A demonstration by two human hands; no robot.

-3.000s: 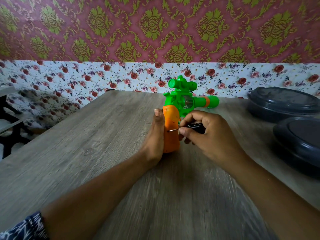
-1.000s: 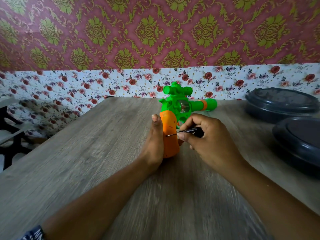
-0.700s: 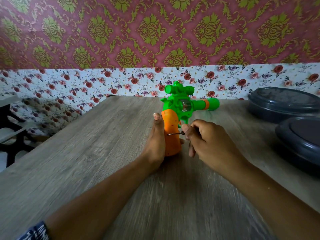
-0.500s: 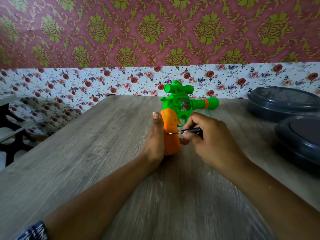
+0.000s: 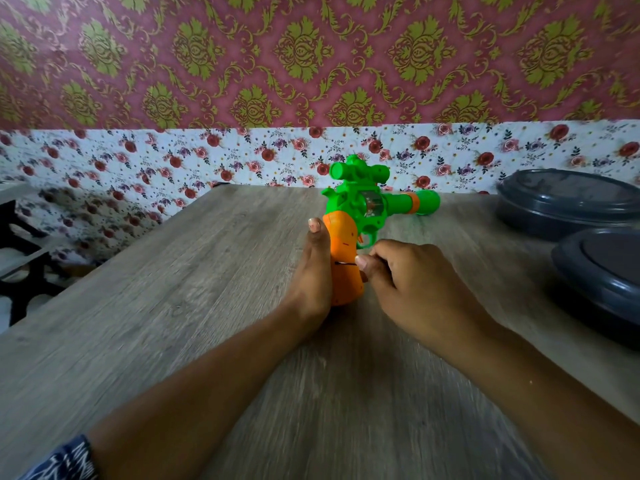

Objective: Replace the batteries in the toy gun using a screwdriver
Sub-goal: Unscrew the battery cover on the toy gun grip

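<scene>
Undoing the grip screw on the toy gun [image 5: 360, 209], centre frame.
Our left hand [image 5: 313, 275] fingers clamp the orange grip; right hand [image 5: 412, 289] fingers pinch the screwdriver [image 5: 346, 263] — we should keep it square and pressed in.

1. No text, label, brand, number or sign can be read anywhere in the scene.
2. The toy gun [image 5: 363, 209] at the centre shows plain green and orange plastic, with no legible marking.
3. The two dark lidded containers [image 5: 568, 202] at the right carry no readable lettering.
4. The wall at the far side bears only ornament and flower patterns.
</scene>
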